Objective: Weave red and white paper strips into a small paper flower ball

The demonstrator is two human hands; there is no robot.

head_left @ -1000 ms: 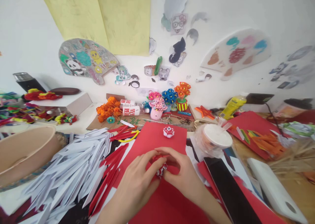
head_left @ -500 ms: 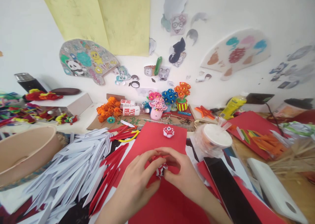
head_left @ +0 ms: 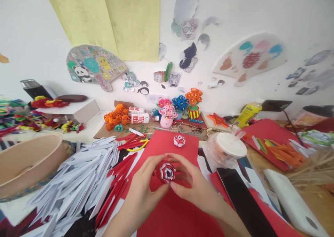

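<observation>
A white wall (head_left: 235, 14) stands at the back, with a wooden tabletop (head_left: 320, 204) in front of it. Two big yellow sheets (head_left: 133, 28) hang up high on the wall. A long red sheet (head_left: 180, 209) lies in the middle, under the hands. On its left is a big messy pile of white folded strips (head_left: 80, 178), and past that sits a round tan bowl (head_left: 49, 162). On the right are a long black flat thing (head_left: 242, 198) and a white flat thing (head_left: 292, 198).

The left hand (head_left: 144, 183) and the right hand (head_left: 194, 181) curve in toward each other over the red sheet. Their fingertips come close at the top, and the thumbs come close at the bottom, so they make a ring. Both hands hold a red and white paper flower (head_left: 167, 172) in that ring, and its middle shows.

A cup (head_left: 231, 145) with a white lid is near the right hand. Thin red folded strips (head_left: 117, 188) lie near the left hand. The smallest is another paper flower (head_left: 179, 140), sitting on the far part of the red sheet, apart from the fingers.
</observation>
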